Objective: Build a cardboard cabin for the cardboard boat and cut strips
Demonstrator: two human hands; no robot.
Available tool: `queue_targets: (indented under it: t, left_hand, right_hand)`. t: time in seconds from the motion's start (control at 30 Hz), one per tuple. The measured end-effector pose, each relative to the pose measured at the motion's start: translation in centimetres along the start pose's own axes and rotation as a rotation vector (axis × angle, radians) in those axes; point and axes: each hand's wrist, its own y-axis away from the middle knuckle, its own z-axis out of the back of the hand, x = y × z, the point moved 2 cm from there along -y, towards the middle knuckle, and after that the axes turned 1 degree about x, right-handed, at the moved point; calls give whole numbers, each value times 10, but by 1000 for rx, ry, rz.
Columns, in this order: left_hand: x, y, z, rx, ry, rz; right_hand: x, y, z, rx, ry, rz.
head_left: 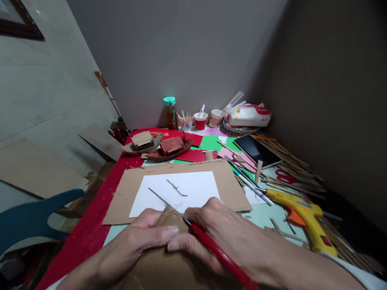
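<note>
My left hand (146, 235) is closed on a brown cardboard sheet (162, 274), its thumb pressed on the near face. My right hand (215, 231) grips a knife (224, 254) with a long red handle. The knife's thin metal blade runs across the top corner of the cardboard and points to the far left. My right thumb rests on the cardboard beside my left thumb. Beyond my hands lies a white paper sheet (189, 182) with thin dark scraps (176, 187) on it, placed over a flat cardboard board (118, 202).
Two model boats (170, 150) (142, 141) stand behind the board. Right of it are a yellow glue gun (299, 208), red scissors (285, 175), a tablet (257, 150) and many cardboard strips (289, 156). A bottle (171, 113), cups (201, 121) and a tissue pack (249, 115) line the back wall.
</note>
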Motion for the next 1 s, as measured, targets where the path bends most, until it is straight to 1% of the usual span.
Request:
queue_targets:
  t: [0.07, 0.17, 0.2, 0.27, 0.37, 0.47, 0.53, 0.57, 0.63, 0.7, 0.73, 0.87, 0.93, 1.0]
  left_hand:
    - [-3, -5, 1, 36, 17, -33]
    - [-6, -10, 7, 76, 29, -62]
    - [-7, -10, 10, 82, 34, -78]
    - [-8, -11, 19, 77, 54, -117]
    - [-9, -12, 34, 64, 93, -158]
    - [-11, -15, 45, 65, 122, -176]
    - [-12, -17, 48, 69, 125, -175]
    - [-13, -18, 49, 72, 122, -172]
    - [-14, -18, 50, 81, 104, -158]
    - [-16, -17, 48, 98, 80, -138]
    - [-17, -16, 47, 104, 67, -128]
    - [-19, -15, 39, 131, 27, -113]
    - [-19, -15, 36, 153, 14, -115]
    - [-19, -15, 34, 169, 1, -120]
  right_hand:
    - [-5, -3, 3, -15, -85, -7]
    - [-17, -1, 14, -77, -233, 53]
    - [-22, 2, 17, -90, -257, 50]
    - [-35, 10, 20, -111, -268, -12]
    - [-54, 21, 13, -94, -314, -75]
    - [-67, 30, 2, -64, -489, -60]
    - [-70, 37, -1, -57, -610, -63]
    - [-69, 40, -1, -65, -629, -85]
    - [-63, 47, 3, -56, -556, -157]
    - [-50, 52, 10, 5, -446, -216]
    - [-41, 53, 13, 38, -419, -212]
    - [-10, 48, 20, 117, -463, -80]
    - [-3, 44, 19, 121, -427, -91]
    - [1, 41, 19, 90, -376, -92]
